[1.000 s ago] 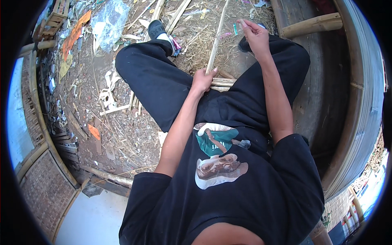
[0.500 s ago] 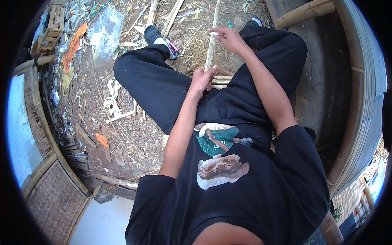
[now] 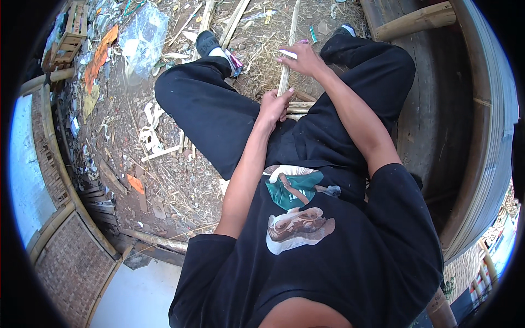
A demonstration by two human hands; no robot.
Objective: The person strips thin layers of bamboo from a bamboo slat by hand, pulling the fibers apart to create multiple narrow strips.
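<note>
A long, pale bamboo strip (image 3: 285, 76) runs from between my thighs away from me, past my feet. My left hand (image 3: 273, 106) is closed round its near end. Farther along, my right hand (image 3: 305, 61) is bent over the strip, fingers curled. A small, white, flat piece (image 3: 287, 54) shows at its fingers, right against the strip. Whether this is a blade or something else I cannot tell. Behind my left hand, more bamboo pieces (image 3: 298, 109) lie between my legs.
Loose strips (image 3: 234, 23) lie beyond my left foot. Straw, shavings, clear plastic (image 3: 145, 38) and orange scraps (image 3: 102, 57) litter the dirt floor. A wooden crate (image 3: 71, 33) stands far left. Woven panels (image 3: 76, 268) border the left; a bamboo-framed bench (image 3: 432, 104) flanks my right leg.
My right hand has slid along the strip toward me, bringing the white piece nearer my left hand. The left hand keeps its grip, nearly unmoved.
</note>
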